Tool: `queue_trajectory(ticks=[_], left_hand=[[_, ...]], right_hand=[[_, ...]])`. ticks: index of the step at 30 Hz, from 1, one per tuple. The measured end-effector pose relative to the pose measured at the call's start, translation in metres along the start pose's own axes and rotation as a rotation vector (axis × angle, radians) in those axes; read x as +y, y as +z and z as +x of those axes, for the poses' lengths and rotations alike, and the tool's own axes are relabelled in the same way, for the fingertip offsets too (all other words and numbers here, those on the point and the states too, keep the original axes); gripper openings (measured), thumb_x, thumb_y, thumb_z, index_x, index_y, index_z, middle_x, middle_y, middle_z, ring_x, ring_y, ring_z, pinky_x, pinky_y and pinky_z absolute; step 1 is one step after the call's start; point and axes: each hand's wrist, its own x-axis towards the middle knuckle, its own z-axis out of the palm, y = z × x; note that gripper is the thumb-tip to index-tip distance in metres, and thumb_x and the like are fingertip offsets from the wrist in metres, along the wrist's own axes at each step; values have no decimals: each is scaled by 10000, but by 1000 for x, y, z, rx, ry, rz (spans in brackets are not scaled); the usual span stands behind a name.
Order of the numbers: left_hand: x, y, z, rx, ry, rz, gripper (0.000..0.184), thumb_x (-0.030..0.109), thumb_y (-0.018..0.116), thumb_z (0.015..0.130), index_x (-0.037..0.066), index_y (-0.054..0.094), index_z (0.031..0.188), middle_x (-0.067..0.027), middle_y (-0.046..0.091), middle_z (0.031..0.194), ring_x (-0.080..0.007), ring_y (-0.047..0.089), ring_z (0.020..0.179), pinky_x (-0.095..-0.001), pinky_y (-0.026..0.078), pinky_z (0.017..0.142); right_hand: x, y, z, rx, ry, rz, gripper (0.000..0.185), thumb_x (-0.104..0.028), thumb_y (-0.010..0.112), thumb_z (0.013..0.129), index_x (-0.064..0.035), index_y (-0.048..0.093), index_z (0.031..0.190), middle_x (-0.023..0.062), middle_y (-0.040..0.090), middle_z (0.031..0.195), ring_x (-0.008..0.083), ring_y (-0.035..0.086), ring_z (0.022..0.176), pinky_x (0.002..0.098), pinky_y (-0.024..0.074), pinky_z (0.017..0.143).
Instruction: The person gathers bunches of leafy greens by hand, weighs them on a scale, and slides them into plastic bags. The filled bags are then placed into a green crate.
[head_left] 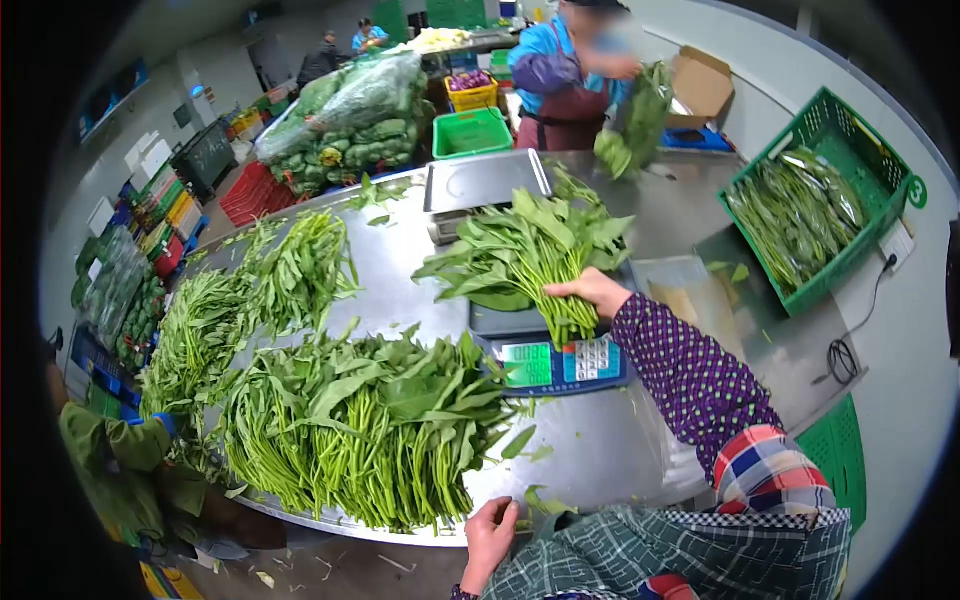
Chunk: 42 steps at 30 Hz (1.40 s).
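Note:
My right hand is closed around the stems of a leafy green bunch, which lies over the platform of a blue digital scale with a lit green display. My left hand is at the table's front edge, its fingers curled, and whether anything small is between them cannot be made out. Just beyond it, to the left, a large pile of leafy greens covers the front of the metal table, stems toward me. More loose greens lie behind that pile.
A second scale stands behind the bunch. At the right is a green crate of bagged greens. Across the table a person holds greens. Another person's sleeve is at the left edge. Clear plastic bags lie right of the scale.

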Motion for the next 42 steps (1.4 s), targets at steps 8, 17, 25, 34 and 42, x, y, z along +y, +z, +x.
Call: queue_trajectory(ticks=[8,17,25,34,42], left_hand=[[35,22,-6,-133,74,100,270,222,675,851,-6,662,995,-155,692,844,-223,689,724,-304,529,658],[27,60,-24,-292,119,146,315,289,650,866,6,655,1005,-152,691,873,-250,689,752,-339,545,675],[45,85,2,-406,218,245,365,310,637,872,2,643,1066,-159,693,942,-267,688,810,-337,542,730],[63,95,-1,-487,201,248,385,331,620,881,12,641,1094,-171,685,979,-276,679,841,-346,532,762],[32,87,-4,-346,116,244,367,339,631,873,26,657,1062,-147,696,932,-256,688,802,-333,537,731]], right_hand=[[20,-65,-90,506,-256,-413,711,-505,708,784,123,590,1095,184,654,1076,237,628,977,319,483,857],[189,-127,-224,630,14,-1218,724,-323,738,732,36,445,1288,268,598,1084,405,604,977,426,492,841],[78,-26,-217,376,-511,-873,332,-213,696,786,-9,617,1036,163,641,903,335,634,767,382,508,667],[34,25,-99,406,-815,-1207,222,-155,672,775,-28,600,943,134,564,879,310,621,691,399,499,598],[39,17,-75,327,-1165,-1522,88,-71,599,689,-52,535,747,93,504,728,230,576,556,341,471,497]])
